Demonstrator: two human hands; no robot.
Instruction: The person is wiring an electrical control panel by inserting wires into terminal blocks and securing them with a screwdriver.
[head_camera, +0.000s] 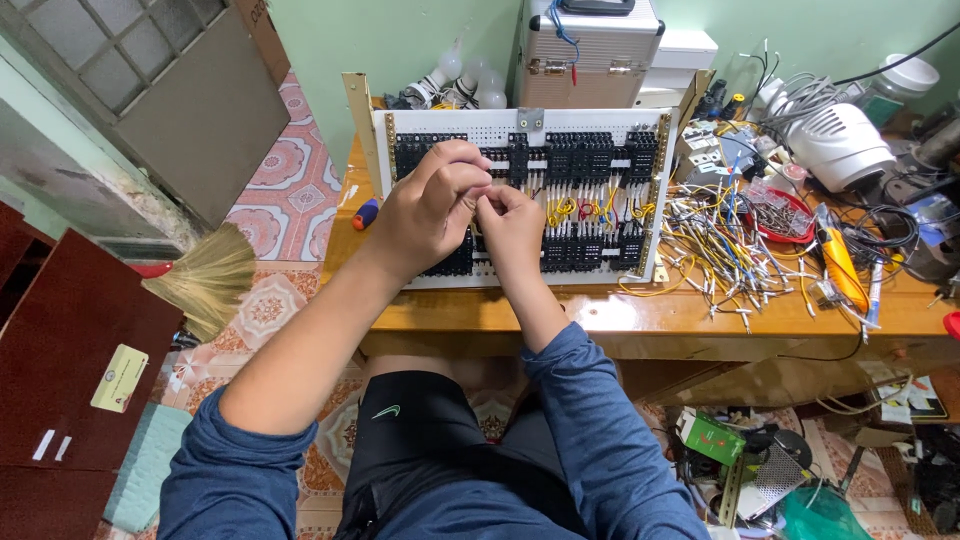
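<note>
Something too small to make out is being pinched between both hands, the left hand (432, 205) and right hand (508, 222) being held fingertip to fingertip just in front of the white panel (560, 205), its long axis running left-right across the tabletop (620, 312)

Not much in the way of packaging here, but we can spot a few bits. There's a pale yellow-green rectangular label (119, 378) stuck on the dark red cabinet door (70, 370) at lower left, with two little white strips (52, 445) below it. Down on the floor under the tabletop (640, 312), right side, we see a small green box (712, 436) lying tilted among the clutter. Further right there's a printed sheet or booklet (915, 395), partly hidden. No screens that we can make out.
</note>
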